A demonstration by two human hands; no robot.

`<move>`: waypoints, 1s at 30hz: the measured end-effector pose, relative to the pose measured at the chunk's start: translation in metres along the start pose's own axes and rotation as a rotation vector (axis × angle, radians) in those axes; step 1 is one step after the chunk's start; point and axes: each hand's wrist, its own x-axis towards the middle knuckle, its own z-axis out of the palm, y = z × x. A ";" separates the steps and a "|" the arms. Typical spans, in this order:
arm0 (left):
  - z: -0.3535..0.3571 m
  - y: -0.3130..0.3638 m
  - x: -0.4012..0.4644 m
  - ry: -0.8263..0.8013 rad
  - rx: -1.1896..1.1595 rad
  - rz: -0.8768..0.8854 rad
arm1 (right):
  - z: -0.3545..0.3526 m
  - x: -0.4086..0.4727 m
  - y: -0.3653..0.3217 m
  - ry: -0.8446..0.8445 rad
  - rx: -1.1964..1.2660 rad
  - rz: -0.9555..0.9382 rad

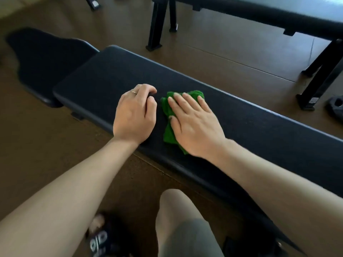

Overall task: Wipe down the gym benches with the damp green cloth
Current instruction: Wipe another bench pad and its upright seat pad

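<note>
A long black padded gym bench (259,130) runs from upper left to lower right across the view. The green cloth (168,134) lies crumpled on its middle. My right hand (193,123) presses flat on the cloth with straight, spread fingers, covering most of it. My left hand (136,115) rests on the pad just left of the cloth, fingers curled under with nothing visible in them, and it wears a ring.
A separate black seat pad (42,60) adjoins the bench's left end. A second black bench (278,17) on angled metal legs stands beyond, at the top right. A dark weight plate (336,106) lies on the brown floor. My knee and sandalled foot are below.
</note>
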 end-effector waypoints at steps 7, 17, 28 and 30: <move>-0.037 -0.056 -0.028 -0.007 0.103 -0.179 | 0.001 0.061 0.005 0.001 -0.029 0.171; -0.028 -0.094 0.007 0.099 0.100 -0.076 | 0.003 0.038 -0.029 -0.055 -0.040 -0.195; -0.029 -0.091 0.008 0.138 0.048 -0.104 | 0.005 0.038 -0.066 -0.005 -0.024 -0.175; -0.028 -0.091 0.008 0.133 0.041 -0.099 | 0.010 0.006 -0.072 -0.035 -0.053 -0.262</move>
